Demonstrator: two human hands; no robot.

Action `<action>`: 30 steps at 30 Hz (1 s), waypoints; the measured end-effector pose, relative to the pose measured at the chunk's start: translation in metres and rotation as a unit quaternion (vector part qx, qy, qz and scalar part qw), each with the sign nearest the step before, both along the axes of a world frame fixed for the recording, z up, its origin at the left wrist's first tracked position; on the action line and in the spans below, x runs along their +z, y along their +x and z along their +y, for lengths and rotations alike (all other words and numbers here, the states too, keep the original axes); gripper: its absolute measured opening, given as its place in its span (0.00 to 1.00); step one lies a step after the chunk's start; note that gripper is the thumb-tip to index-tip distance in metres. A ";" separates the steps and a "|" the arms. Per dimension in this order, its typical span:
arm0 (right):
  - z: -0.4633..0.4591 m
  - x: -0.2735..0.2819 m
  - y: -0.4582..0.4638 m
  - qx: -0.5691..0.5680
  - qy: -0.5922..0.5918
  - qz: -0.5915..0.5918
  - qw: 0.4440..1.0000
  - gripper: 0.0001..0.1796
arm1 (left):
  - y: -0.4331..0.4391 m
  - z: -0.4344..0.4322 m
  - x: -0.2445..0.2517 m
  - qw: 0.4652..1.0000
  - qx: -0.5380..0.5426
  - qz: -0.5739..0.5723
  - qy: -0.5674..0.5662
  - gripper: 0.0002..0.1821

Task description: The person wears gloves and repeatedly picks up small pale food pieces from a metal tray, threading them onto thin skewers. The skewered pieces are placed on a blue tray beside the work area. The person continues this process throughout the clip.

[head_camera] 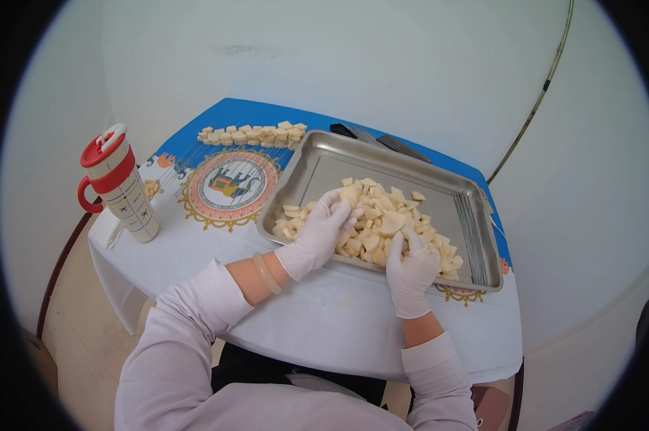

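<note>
A metal tray [335, 161] lies before me with a heap of pale cut vegetable pieces [373, 242] in it, possibly potato. My left hand [316, 231], in a white glove, is raised over the left of the heap and pinches a pale slice [349, 195] between thumb and fingers. Over the heap's front right, my gloved right hand [414, 269] has its thumb and fingertips on a larger slice [393, 222]. A bundle of thin metal skewers [469, 237] rests along the tray's right side. Behind the tray's left corner, several loaded skewers [249, 136] lie in a row.
A tumbler [125, 188] with a red lid and handle stands at the table's left edge. Beyond the tray lie more thin skewers [362, 134] and a dark flat object [402, 147]. A patterned cloth [330, 312] covers the table, and a thin pole [534, 102] leans against the wall.
</note>
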State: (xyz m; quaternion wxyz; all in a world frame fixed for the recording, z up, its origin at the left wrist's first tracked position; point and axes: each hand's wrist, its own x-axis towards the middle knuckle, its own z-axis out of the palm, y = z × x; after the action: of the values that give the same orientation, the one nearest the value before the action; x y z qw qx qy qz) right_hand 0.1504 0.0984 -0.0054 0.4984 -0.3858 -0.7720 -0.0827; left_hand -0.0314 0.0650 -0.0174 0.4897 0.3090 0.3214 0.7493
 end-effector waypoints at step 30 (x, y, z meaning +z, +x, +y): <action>-0.002 0.001 -0.001 0.024 0.001 0.000 1.000 0.04 | -0.003 0.006 -0.006 1.000 -0.011 -0.022 0.006 0.18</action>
State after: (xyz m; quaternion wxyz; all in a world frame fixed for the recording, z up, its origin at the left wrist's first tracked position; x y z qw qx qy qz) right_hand 0.1498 0.0960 -0.0047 0.5010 -0.3668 -0.7806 -0.0717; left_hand -0.0345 0.0705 -0.0230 0.5036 0.2986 0.3026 0.7521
